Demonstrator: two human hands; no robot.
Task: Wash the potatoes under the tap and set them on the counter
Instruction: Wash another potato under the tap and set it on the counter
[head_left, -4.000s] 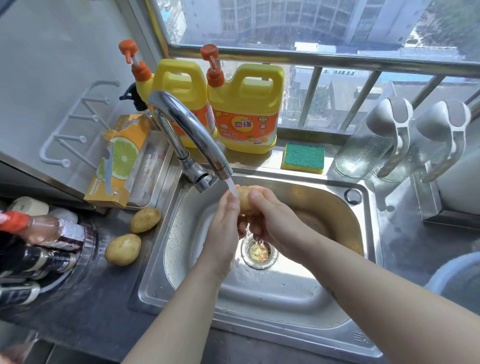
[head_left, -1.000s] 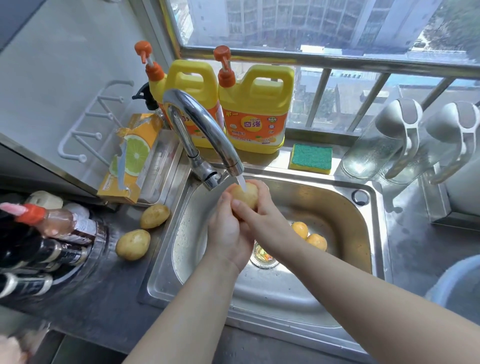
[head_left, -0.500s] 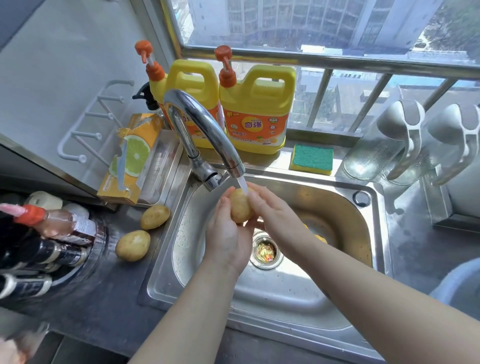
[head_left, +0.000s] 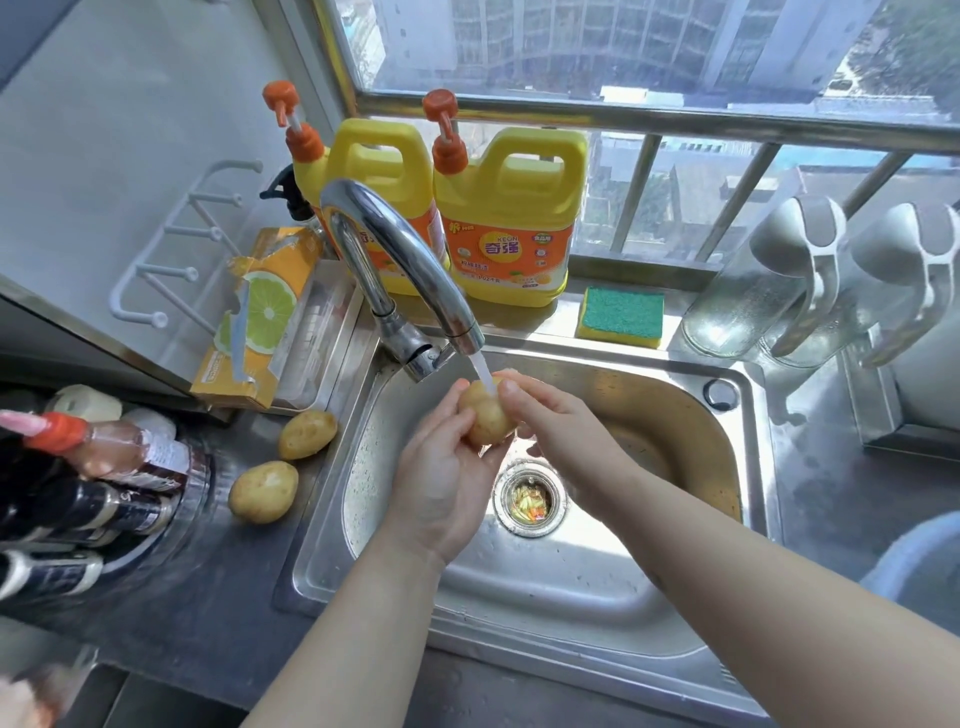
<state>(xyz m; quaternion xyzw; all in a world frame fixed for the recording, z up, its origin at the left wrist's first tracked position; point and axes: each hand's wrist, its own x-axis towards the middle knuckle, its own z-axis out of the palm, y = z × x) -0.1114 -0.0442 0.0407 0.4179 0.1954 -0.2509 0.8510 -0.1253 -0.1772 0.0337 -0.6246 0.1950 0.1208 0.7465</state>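
Yellow-brown oval potato (head_left: 485, 418) under curved chrome tap (head_left: 415, 270) stream, left hand (head_left: 441, 483) and right hand (head_left: 550, 421) grips curled round it. Two like potatoes (head_left: 265, 491) on dark table (head_left: 182, 623) left of tap: judged washed.

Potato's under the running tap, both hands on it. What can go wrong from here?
1. The wet potato, held between the left hand and right hand, may slip and land by the drain strainer, which holds food scraps.
2. The water stream from the tap hits the potato above the basin, so it may splash the counter.
3. The far counter potato and near counter potato lie close to the sink rim; setting another down beside them could roll one in.
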